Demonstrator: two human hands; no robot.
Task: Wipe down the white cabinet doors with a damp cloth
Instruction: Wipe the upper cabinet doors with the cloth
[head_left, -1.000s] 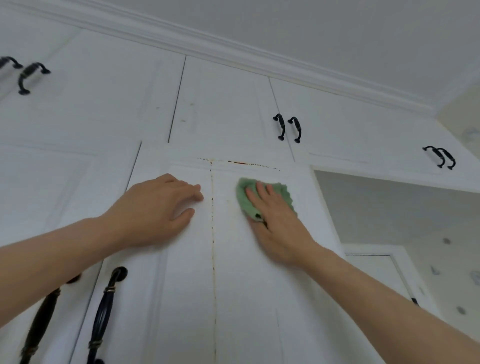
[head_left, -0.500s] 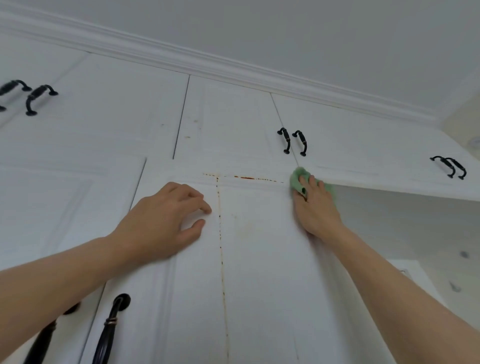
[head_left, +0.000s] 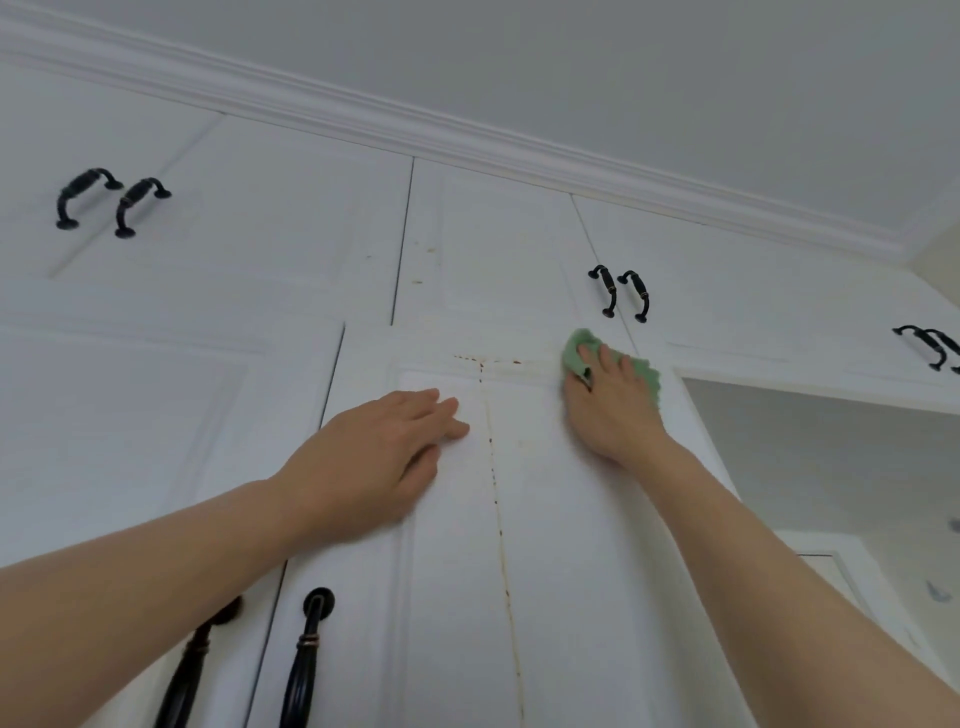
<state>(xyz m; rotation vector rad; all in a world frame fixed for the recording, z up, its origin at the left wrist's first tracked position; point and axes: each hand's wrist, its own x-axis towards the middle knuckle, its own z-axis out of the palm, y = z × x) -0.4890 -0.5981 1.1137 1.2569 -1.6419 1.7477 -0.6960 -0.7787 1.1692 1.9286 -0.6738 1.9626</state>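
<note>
The right hand (head_left: 610, 402) presses one green cloth (head_left: 576, 353) flat against the top rail of a tall white cabinet door (head_left: 571, 545), fingers straight and spread over the cloth, which shows above and to the right of the fingertips. The cloth sits at the door's upper right corner, just below a pair of black handles (head_left: 621, 293) on the upper doors. The left hand (head_left: 379, 457) lies flat on the same door to the left, fingers straight and close together, holding nothing. Between the two hands a thin brownish stain line (head_left: 493, 483) runs down the door, and a shorter line of spots (head_left: 485, 359) runs across the top rail, ending near the cloth. Eight black handles show in all: two at far upper left (head_left: 111, 202), two at centre, two at the right edge (head_left: 930, 348), and two long ones near the bottom left (head_left: 306, 660), one partly hidden by the left forearm. White crown moulding (head_left: 467, 140) meets the ceiling above.
</note>
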